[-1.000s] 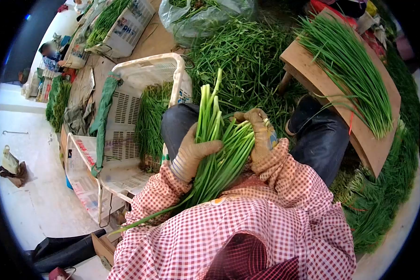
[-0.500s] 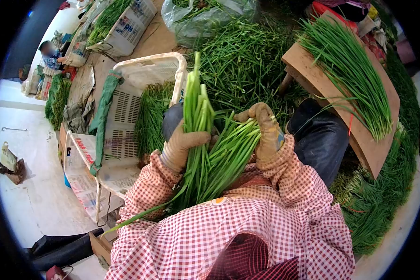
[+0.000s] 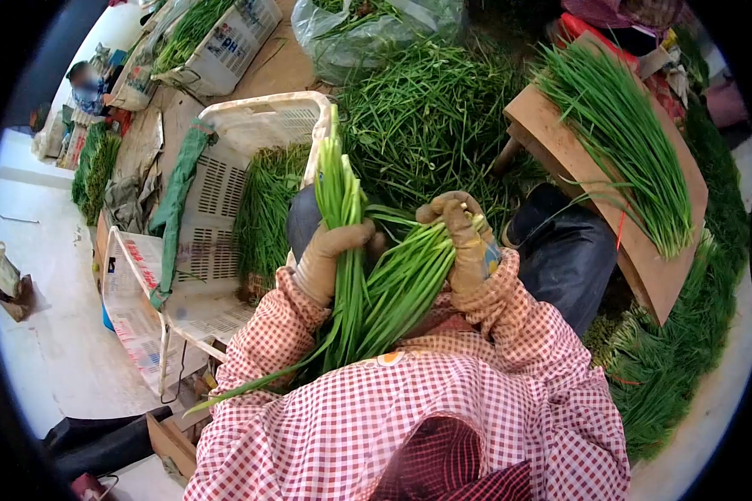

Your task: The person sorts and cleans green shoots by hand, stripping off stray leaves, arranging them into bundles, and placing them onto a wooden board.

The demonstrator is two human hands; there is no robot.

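My left hand (image 3: 326, 260), in a tan work glove, is closed around a bunch of garlic chives (image 3: 337, 190), pale stem ends pointing up. My right hand (image 3: 468, 246), gloved the same way, has its fingers curled on the pale ends of a second bunch of garlic chives (image 3: 408, 271). Those leaves slant down and left, meeting the first bunch over my lap. Long leaves of both hang against my checked smock (image 3: 351, 417). The fingertips of my left hand are partly behind the stems.
At left stands a white plastic crate (image 3: 263, 108) with greens and a green cloth (image 3: 175, 213) on its edge. Loose leaves (image 3: 430, 125) are heaped ahead. On the right, chives (image 3: 622, 142) lie on a wooden board (image 3: 551, 134). A person (image 3: 88, 88) is at far left.
The view has shifted slightly. The fingers of my right hand have curled in more over the stem ends. My left hand keeps its grip on its bunch.
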